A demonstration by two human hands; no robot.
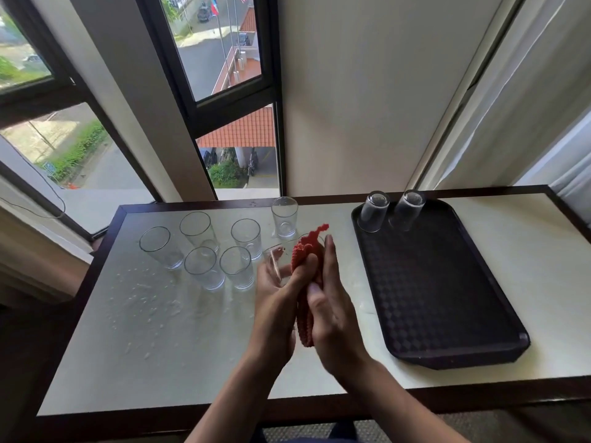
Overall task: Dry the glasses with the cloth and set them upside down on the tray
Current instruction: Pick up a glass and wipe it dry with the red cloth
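The left hand (275, 303) curled its fingers round a glass tumbler (277, 262). The right hand (334, 302), fingers pressed together, seemingly pinched the red cloth (305, 254) against it. Rotating the tumbler within those fingers would have dried it evenly.

Around the tray (447, 302)
Stood on its far end: two upturned glasses (373, 212); grouped well left: six upright glasses (204, 270); held just left: a glass (275, 262) and cloth (305, 260).

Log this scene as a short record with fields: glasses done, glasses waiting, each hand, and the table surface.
dried glasses: two, upside down at the far left corner of the tray
waiting glasses: six, upright on the table, left of the hands
left hand: grips the held glass
right hand: holds the red cloth against it
table: water drops on its left part
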